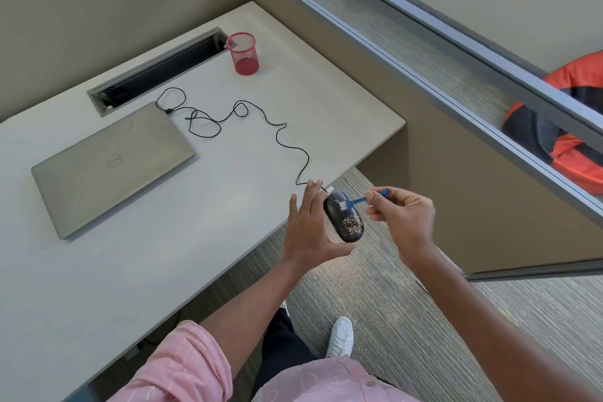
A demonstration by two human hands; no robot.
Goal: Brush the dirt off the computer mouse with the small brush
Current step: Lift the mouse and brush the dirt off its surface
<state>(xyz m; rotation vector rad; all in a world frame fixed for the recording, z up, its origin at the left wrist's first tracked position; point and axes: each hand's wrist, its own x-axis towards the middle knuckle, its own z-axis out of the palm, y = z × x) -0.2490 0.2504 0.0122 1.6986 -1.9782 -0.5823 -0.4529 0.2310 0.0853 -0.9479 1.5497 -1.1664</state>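
Note:
My left hand (310, 228) holds a black computer mouse (342, 217) just past the desk's right edge, above the carpet, thumb under its near end and fingers along its left side. A patch of pale speckled dirt (351, 224) covers the mouse's near half. My right hand (403, 217) pinches a small blue brush (362, 200) by its handle. The brush's white bristles rest on the far half of the mouse. The mouse's black cable (277, 137) trails back over the desk in loops.
A closed grey laptop (111, 166) lies on the desk (163, 271) to the left, with the cable plugged in at its far corner. A red mesh cup (243, 54) stands at the back beside a cable slot (156, 72). An orange and black bag (567, 127) lies behind the glass partition.

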